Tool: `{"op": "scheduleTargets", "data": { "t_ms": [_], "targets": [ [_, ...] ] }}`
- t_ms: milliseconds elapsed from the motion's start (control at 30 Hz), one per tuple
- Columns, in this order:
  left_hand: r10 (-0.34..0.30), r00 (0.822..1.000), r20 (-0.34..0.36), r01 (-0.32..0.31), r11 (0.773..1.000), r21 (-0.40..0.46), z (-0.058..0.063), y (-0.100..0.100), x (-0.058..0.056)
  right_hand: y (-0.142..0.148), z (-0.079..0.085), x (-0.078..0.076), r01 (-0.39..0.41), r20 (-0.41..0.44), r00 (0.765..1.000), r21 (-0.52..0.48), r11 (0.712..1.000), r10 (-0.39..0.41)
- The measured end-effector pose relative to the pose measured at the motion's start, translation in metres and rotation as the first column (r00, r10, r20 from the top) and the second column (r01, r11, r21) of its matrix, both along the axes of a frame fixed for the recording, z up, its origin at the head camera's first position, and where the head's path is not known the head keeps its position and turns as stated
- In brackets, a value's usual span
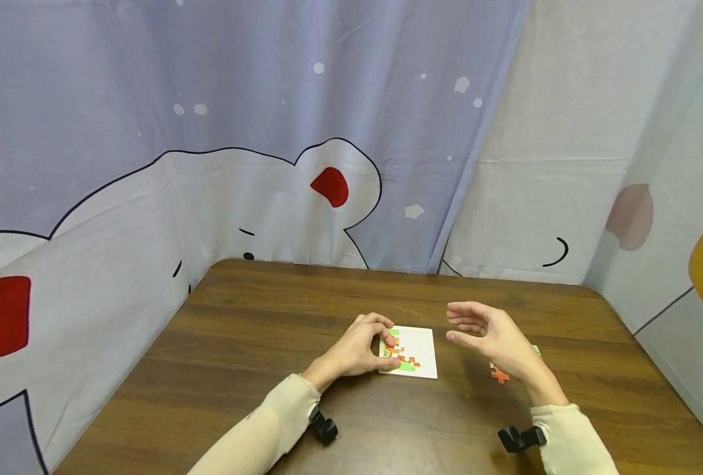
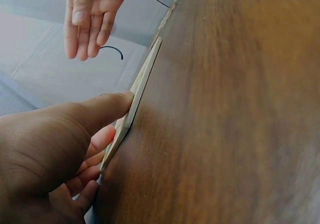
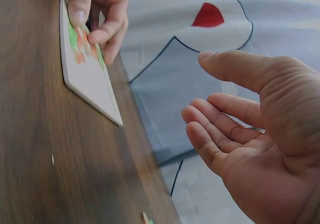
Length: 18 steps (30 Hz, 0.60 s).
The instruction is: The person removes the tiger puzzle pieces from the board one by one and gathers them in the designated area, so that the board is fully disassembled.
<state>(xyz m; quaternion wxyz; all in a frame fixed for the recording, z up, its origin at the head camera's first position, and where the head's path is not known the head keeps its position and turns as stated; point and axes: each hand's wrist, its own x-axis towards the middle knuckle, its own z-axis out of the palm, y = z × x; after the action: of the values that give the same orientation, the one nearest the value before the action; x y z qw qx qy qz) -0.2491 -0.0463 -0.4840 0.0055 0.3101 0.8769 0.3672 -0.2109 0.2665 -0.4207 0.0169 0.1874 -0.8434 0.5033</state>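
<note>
A square white puzzle board (image 1: 425,353) lies on the wooden table, with orange and green pieces (image 1: 407,365) set along its left and near sides. My left hand (image 1: 357,346) holds the board at its left part, thumb at the near edge and fingertips over the pieces; the left wrist view shows that thumb (image 2: 107,109) against the board's side. To the right of the board, my right hand (image 1: 494,336) hovers above the table with nothing in it. Its thumb and loosely bent fingers (image 3: 220,126) are spread apart in the right wrist view.
Loose orange pieces (image 1: 499,375) and a green piece (image 1: 536,350) lie on the table beneath and beside the right forearm, partly hidden by it. A printed curtain (image 1: 256,198) hangs along the table's back and sides. Each wrist wears a black strap mount (image 1: 520,439).
</note>
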Motion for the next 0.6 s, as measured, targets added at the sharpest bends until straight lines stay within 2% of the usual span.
{"op": "scheduleTargets", "data": {
  "t_ms": [267, 600],
  "targets": [
    [0.001, 1.000, 0.009, -0.001, 1.000, 0.002, 0.002, 0.000, 0.000, -0.021, -0.009, -0.003, -0.049, 0.050, 0.997, -0.061, 0.997, 0.052],
    [0.002, 1.000, 0.011, -0.002, 1.000, -0.005, 0.001, 0.000, -0.001, -0.041, -0.033, -0.005, -0.122, 0.087, 0.989, 0.002, 0.993, 0.121]
  ]
}}
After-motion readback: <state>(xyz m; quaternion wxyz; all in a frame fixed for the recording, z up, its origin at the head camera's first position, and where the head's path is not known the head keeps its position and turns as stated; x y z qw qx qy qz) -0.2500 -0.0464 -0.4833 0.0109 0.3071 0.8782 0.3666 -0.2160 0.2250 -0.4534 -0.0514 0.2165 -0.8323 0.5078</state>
